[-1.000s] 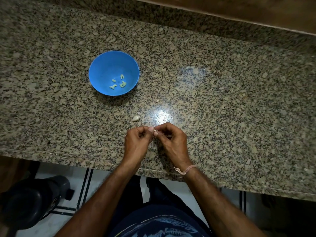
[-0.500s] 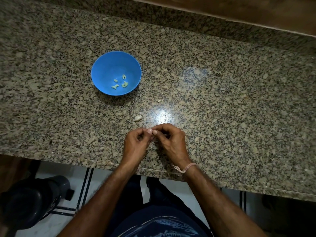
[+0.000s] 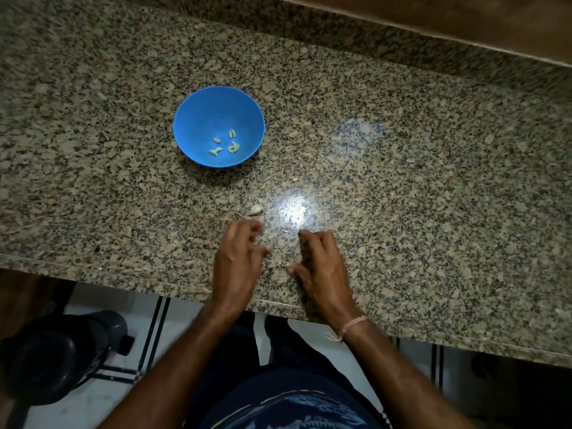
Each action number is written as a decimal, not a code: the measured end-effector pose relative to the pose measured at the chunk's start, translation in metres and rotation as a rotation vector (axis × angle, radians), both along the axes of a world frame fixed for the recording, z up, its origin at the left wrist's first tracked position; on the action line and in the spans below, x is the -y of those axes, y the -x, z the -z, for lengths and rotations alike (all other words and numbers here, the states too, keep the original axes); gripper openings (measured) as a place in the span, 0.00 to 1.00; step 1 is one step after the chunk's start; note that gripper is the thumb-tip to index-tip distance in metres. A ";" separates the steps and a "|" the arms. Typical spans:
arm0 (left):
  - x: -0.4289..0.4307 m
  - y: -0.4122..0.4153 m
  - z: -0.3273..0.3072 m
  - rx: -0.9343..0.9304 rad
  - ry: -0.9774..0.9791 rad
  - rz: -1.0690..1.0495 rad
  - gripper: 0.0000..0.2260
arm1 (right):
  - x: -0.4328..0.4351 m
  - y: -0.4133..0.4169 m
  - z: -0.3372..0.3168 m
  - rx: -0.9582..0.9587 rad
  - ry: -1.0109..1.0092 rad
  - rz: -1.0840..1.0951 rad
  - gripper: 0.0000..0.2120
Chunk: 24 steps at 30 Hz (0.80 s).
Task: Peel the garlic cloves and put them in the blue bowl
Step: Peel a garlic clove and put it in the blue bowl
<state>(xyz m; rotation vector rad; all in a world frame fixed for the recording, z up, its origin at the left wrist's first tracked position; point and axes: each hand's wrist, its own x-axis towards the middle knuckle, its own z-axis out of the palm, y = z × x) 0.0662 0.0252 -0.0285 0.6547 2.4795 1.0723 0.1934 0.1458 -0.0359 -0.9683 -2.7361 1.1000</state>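
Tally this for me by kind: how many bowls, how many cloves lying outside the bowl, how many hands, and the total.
bowl: 1
clove outside the bowl: 1
hands: 2, left hand and right hand
total: 4

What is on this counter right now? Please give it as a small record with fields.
Surface: speckled granite counter
Bowl: blue bowl, upright, left of centre
In bowl: several peeled garlic cloves
Loose: one whitish clove on the counter, nearer the person than the bowl
Left hand: fingers curled, blurred; contents unclear
Right hand: fingers straight, nothing visibly held, apart from the left
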 end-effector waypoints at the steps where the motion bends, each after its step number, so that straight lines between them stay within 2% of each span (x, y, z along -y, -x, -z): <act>1: -0.004 -0.007 0.003 0.013 0.001 0.052 0.17 | 0.001 0.002 0.000 -0.013 -0.012 0.006 0.33; 5: -0.022 -0.013 0.009 -0.013 -0.026 0.126 0.20 | -0.007 0.029 -0.004 -0.108 0.039 0.081 0.25; 8: -0.034 -0.006 0.010 -0.081 -0.002 0.162 0.19 | -0.024 0.037 -0.006 -0.128 0.068 0.047 0.24; 10: -0.040 -0.002 0.013 -0.107 0.016 0.187 0.16 | -0.034 0.028 -0.006 -0.125 0.084 0.044 0.24; 14: -0.044 -0.002 0.013 -0.159 0.055 0.190 0.05 | -0.042 0.007 -0.001 -0.156 0.133 0.106 0.23; 19: -0.049 -0.004 0.012 -0.194 0.125 0.168 0.05 | -0.049 0.023 0.003 -0.173 0.148 0.125 0.21; 21: -0.047 -0.006 0.009 -0.148 0.072 0.112 0.06 | -0.055 0.041 0.001 -0.188 0.114 0.088 0.22; 24: -0.040 -0.009 0.003 -0.089 -0.007 0.016 0.06 | -0.070 0.077 -0.002 -0.145 -0.056 -0.033 0.28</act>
